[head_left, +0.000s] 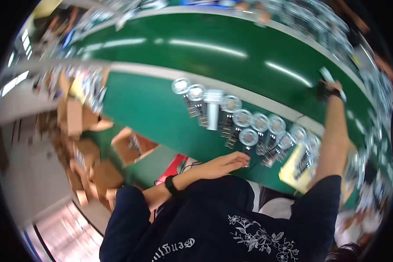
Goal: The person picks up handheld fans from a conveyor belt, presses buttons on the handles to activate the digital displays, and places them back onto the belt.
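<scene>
a green table [139, 100] carries round-headed parts [242, 118] and what may be yellow paper [289, 174].

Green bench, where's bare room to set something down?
Near side: the green bench between cardboard boxes at left and the row of round-headed parts. Beyond the pale rail: much of the green strip, left of the right hand. Crowded: the bench's right end, around the yellow item.

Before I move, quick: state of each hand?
Left hand: fingertips at a round-headed piece; whether it grips cannot be told.
Right hand: at a pale long piece; blur hides whether it grips.
</scene>
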{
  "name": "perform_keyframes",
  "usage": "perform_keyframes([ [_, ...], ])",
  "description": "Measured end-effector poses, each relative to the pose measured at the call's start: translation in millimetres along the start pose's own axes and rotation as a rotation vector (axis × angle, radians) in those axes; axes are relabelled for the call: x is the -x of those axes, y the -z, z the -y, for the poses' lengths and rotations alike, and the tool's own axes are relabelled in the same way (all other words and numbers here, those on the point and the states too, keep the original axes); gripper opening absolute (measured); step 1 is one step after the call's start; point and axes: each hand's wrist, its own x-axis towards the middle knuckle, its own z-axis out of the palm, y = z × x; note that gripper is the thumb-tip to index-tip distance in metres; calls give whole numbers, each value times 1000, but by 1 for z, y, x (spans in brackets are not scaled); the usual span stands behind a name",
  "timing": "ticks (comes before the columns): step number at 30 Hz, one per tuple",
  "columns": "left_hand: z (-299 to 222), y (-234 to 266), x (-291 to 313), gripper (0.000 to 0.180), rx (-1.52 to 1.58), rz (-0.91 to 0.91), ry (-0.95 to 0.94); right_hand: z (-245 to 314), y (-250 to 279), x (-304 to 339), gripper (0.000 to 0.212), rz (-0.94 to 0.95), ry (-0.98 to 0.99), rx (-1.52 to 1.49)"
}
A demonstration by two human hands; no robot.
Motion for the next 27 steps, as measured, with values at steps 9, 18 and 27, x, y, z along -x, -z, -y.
perform_keyframes([
  [9, 98, 36, 221, 43, 543, -1377, 20, -18, 1, -75, 41, 149, -203, -73],
  [18, 129, 255, 211, 37, 964, -1228, -323, 201, 129, 127, 24, 501, 165, -2486],
  [27, 105, 568, 282, 59, 481, -1731, 316, 457, 101, 494, 52, 1242, 491, -2150],
])
